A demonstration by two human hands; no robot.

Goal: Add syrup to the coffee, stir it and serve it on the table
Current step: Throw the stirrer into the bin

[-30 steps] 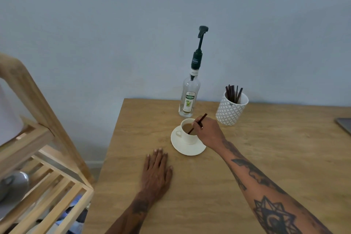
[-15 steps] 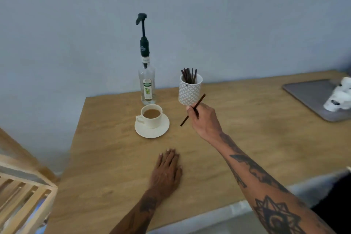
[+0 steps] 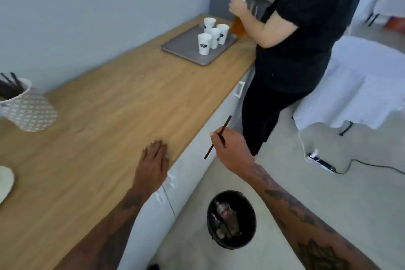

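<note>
While the left hand (image 3: 153,164) lies flat and empty on the wooden counter (image 3: 105,129), the right hand (image 3: 232,149) pinches a dark stir stick (image 3: 218,137) past the counter edge, above a black waste bin (image 3: 231,219) on the floor. Coffee cup out of frame; only the saucer rim (image 3: 5,184) shows far left. Patterned stick holder (image 3: 26,105) near the wall.

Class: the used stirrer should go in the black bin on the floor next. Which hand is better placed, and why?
Right. The right hand already pinches the stirrer beyond the counter edge, up above the bin; the left hand lies flat on the counter.
</note>
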